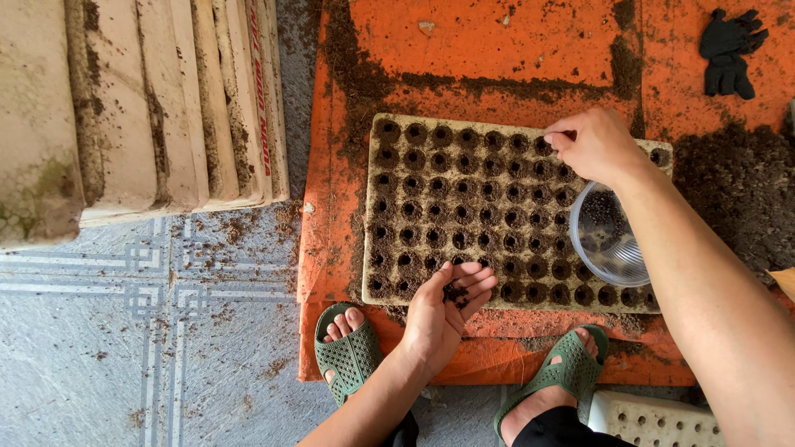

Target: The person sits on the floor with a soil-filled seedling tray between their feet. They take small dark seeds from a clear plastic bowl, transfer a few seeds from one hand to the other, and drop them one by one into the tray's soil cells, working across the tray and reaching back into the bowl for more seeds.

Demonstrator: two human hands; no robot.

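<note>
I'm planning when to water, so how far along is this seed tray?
Done: the seedling tray cells all hold soil with a dimple in each. In hand: the left hand cups dark seeds while the right hand pinches over the far row, beside a clear plastic cup. Left: which cells hold seed cannot be told; none is covered.

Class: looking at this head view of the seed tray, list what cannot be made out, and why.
- Cells under the cup: hidden by it and the right hand.
- Right hand's fingertips: whether they hold anything is too small to tell.
- Second tray: cut off by the bottom edge.
- Dark bits in the left hand: too small to identify.
</note>
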